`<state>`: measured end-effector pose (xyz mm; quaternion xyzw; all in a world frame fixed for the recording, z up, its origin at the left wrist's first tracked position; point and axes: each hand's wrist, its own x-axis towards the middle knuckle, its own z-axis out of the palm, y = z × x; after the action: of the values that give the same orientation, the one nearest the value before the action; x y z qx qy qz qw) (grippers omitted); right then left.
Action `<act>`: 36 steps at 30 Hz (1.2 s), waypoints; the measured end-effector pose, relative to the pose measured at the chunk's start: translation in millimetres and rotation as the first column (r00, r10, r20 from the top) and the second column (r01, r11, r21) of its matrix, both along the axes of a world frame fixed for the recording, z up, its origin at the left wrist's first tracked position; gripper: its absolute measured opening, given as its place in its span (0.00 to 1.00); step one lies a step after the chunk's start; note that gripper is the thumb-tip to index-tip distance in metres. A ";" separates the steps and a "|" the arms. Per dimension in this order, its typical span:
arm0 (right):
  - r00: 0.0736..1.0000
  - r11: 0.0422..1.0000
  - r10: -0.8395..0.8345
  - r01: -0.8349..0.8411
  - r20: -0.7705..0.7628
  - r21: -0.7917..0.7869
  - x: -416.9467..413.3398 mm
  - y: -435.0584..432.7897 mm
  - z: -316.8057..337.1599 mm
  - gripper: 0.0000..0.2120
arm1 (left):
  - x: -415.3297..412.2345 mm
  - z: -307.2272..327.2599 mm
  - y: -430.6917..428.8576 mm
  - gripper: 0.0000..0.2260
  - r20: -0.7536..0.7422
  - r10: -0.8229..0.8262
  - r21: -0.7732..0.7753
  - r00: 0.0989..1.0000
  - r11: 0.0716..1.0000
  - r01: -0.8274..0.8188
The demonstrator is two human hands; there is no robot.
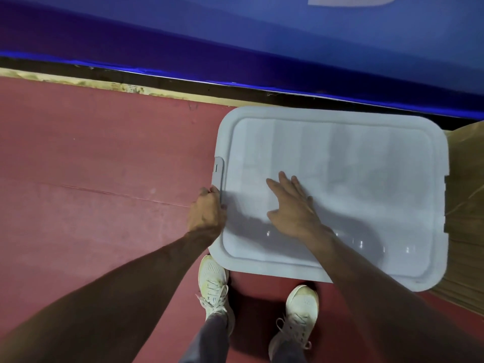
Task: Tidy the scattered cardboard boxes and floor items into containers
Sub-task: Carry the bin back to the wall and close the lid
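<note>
Your forearms [125, 289] reach down over the red floor [91, 166]. Your left hand [207, 216] curls its fingers round the left edge of the white bin lid [366, 166], beside the latch [218, 171]. Your right hand [294, 205] lies flat on the lid, fingers spread. A cardboard box [466, 205] sits just beside the lid's right edge.

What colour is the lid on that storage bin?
Plain pale grey-white; the lid shows best in the head view.
</note>
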<state>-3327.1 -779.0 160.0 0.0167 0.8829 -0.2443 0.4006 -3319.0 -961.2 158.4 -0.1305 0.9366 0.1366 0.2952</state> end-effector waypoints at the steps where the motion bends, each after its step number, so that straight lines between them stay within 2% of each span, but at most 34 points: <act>1: 1.000 0.999 -0.002 0.002 0.003 -0.036 -1.7 6.2 1.2 0.35 | -0.2 2.5 2.1 0.14 0.013 -0.012 -0.003 1.000 1.000 0.012; 3: 0.998 0.991 -0.060 0.058 -0.016 -0.118 -4.2 23.9 4.6 0.32 | -1.1 7.8 7.4 0.16 0.022 -0.042 -0.020 0.999 0.999 0.043; 5: 0.981 0.971 -0.190 0.182 -0.037 -0.157 -4.5 50.6 10.2 0.30 | -3.1 13.3 18.1 0.25 -0.014 -0.106 -0.062 0.994 0.993 0.105; 7: 0.948 0.946 -0.311 0.302 -0.066 -0.122 -0.9 86.6 15.0 0.28 | -9.3 18.0 40.4 0.33 -0.074 -0.196 -0.043 0.978 0.980 0.193; 11: 0.864 0.871 -0.482 0.490 -0.146 0.021 13.7 165.7 18.1 0.26 | -21.2 15.4 112.4 0.37 -0.070 -0.436 0.070 0.897 0.895 0.441; 13: 0.772 0.779 -0.601 0.624 -0.206 0.066 17.4 201.1 17.0 0.28 | -22.5 10.8 152.4 0.38 -0.035 -0.489 0.143 0.872 0.861 0.489; 14: 0.696 0.700 -0.679 0.710 -0.231 0.080 17.4 217.6 16.1 0.30 | -21.3 7.0 171.0 0.38 -0.025 -0.511 0.157 0.859 0.847 0.508; 16: 0.528 0.524 -0.814 0.847 -0.243 0.085 15.9 245.5 10.7 0.35 | -14.1 -1.3 201.8 0.39 -0.014 -0.555 0.124 0.832 0.825 0.552; 18: 0.440 0.425 -0.875 0.898 -0.201 0.115 18.0 266.0 -1.2 0.42 | -6.1 -10.4 219.3 0.41 0.033 -0.601 0.077 0.799 0.799 0.597; 20: 0.441 0.430 -0.893 0.895 -0.089 0.117 27.5 276.4 -16.8 0.48 | -1.0 -20.1 223.7 0.43 0.073 -0.651 0.034 0.756 0.759 0.650; 22: 0.453 0.453 -0.891 0.889 0.014 0.072 36.0 279.7 -31.3 0.45 | -1.3 -27.1 221.8 0.44 0.070 -0.668 0.020 0.741 0.744 0.668; 23: 0.447 0.447 -0.895 0.893 0.015 0.047 37.1 281.0 -34.2 0.43 | -2.6 -27.7 221.5 0.44 0.071 -0.668 0.024 0.741 0.744 0.668; 25: 0.450 0.449 -0.892 0.893 -0.034 0.040 35.1 283.8 -34.6 0.47 | -4.7 -26.3 221.1 0.44 0.082 -0.661 0.032 0.746 0.750 0.660; 28: 0.510 0.490 -0.859 0.847 -0.053 0.207 30.0 287.6 -26.8 0.53 | -4.3 -22.9 221.9 0.44 0.082 -0.653 0.036 0.753 0.757 0.652; 30: 0.480 0.469 -0.877 0.862 -0.010 0.193 31.6 291.0 -27.4 0.49 | -2.7 -23.9 221.3 0.44 0.077 -0.654 0.034 0.752 0.756 0.654; 34: 0.334 0.336 -0.941 0.942 -0.059 -0.027 38.1 288.1 -30.3 0.39 | -2.3 -25.7 220.6 0.43 0.084 -0.644 0.071 0.761 0.765 0.640; 36: 0.374 0.387 -0.913 0.921 -0.165 -0.053 44.8 279.3 -28.5 0.34 | -2.1 -24.4 220.8 0.44 0.083 -0.634 0.094 0.769 0.773 0.627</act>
<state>-3282.4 -499.7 131.5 0.4914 0.7616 -0.4043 0.1226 -3321.1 -740.4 134.0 0.1930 0.9037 0.0505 0.3790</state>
